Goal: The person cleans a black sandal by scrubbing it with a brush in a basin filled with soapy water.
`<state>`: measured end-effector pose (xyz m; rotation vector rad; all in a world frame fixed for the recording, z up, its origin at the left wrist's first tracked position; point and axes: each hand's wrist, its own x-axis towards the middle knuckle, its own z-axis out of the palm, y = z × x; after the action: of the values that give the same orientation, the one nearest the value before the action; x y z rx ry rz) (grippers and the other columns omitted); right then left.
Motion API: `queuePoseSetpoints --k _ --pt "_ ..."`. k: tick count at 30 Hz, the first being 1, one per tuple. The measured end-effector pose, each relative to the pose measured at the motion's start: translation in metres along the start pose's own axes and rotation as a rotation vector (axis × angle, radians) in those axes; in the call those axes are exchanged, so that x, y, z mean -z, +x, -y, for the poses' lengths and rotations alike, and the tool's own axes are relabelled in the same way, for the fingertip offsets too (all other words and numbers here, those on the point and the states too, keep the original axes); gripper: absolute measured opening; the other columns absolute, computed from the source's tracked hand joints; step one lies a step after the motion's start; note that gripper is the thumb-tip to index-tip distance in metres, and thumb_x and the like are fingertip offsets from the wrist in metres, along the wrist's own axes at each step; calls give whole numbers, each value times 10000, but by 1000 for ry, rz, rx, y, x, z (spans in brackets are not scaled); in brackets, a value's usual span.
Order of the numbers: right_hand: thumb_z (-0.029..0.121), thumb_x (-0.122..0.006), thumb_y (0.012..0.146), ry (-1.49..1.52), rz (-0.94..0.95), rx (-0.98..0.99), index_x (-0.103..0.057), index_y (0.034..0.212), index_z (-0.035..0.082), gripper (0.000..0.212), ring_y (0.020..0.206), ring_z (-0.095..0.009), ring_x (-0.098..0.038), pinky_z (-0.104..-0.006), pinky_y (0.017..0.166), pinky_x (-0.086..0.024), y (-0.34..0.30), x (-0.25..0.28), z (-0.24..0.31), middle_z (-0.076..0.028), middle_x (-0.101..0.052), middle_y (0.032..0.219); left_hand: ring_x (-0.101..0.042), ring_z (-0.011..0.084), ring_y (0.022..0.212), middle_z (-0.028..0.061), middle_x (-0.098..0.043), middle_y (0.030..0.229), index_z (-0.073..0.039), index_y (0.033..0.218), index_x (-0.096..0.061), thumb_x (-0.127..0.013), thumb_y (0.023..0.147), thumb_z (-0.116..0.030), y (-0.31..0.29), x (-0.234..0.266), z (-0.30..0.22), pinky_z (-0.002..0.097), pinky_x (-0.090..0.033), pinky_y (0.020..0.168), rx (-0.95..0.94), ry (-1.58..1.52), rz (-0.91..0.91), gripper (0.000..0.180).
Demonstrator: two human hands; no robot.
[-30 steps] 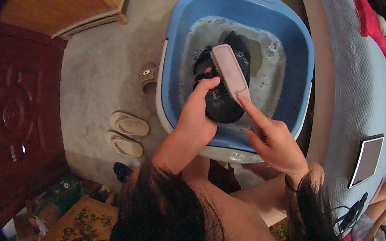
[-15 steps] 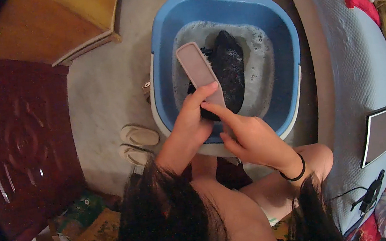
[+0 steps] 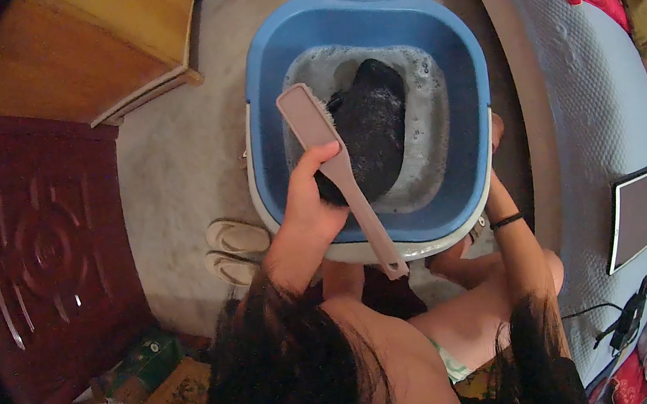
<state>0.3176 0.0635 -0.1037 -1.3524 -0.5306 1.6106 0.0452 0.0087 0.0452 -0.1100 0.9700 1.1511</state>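
My left hand (image 3: pixel 310 204) is closed around a long pinkish-beige scrubbing brush (image 3: pixel 359 197), its thumb on the neck below the head. The brush tilts over the tub, bristles facing away, its handle end reaching past the near rim. Under it a soaked black piece of fabric (image 3: pixel 372 126) lies bunched in foamy water (image 3: pixel 425 152), inside a blue tub (image 3: pixel 392 230) with a white outer shell. My right hand (image 3: pixel 497 130) is down outside the tub's right wall; the rim and wall hide most of its fingers, and a black band circles that wrist.
A pair of beige slippers (image 3: pixel 237 238) rests left of the tub. Further left are a wooden cabinet (image 3: pixel 91 53) and a dark red door (image 3: pixel 51 246). On the right, a bed with a pale blue cover (image 3: pixel 575 128) carries a tablet (image 3: pixel 633 220) and another person's arms and legs.
My right hand has left the brush and moved right and down beside the tub. The brush handle now shows fully, still in my left hand.
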Motion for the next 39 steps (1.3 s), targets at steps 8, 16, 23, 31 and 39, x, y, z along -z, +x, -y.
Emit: queuePoseSetpoints --k 8,16,23,31,39 --pt "261 -461 853 -148 -44 -72 -581 931 8 290 727 -168 -576 -279 651 -463 -13 13 -15 -77 -609 806 -541 252 846 78 -575 890 -82 939 -552 -614 683 -227 5 -2 4 393 -431 801 65 13 41 301" --pt "268 -461 852 -178 -33 -97 -586 930 17 291 733 -189 -577 -289 660 -466 -14 18 -13 -90 -610 818 -545 258 853 81 -578 908 -66 961 -555 -595 700 -231 3 -5 3 399 -430 806 36 39 14 312" --pt "274 -461 851 -230 -43 -136 -590 930 25 291 739 -207 -578 -298 668 -468 -16 30 -10 -101 -611 827 -545 256 865 91 -571 898 -55 988 -538 -605 694 -216 3 -8 8 394 -433 804 53 36 23 342" --pt "280 -462 851 -245 -69 -150 -596 929 34 292 746 -228 -580 -309 677 -471 -20 46 -3 -114 -612 839 -521 179 823 39 -553 873 -67 959 -542 -613 718 -185 -6 -24 27 308 -404 743 172 22 69 277" --pt "287 -462 850 -230 -58 -149 -601 928 43 292 752 -248 -582 -319 686 -475 -22 56 1 -127 -614 850 -515 163 785 22 -545 827 -85 925 -540 -615 716 -205 -4 -39 53 318 -405 713 210 76 116 253"
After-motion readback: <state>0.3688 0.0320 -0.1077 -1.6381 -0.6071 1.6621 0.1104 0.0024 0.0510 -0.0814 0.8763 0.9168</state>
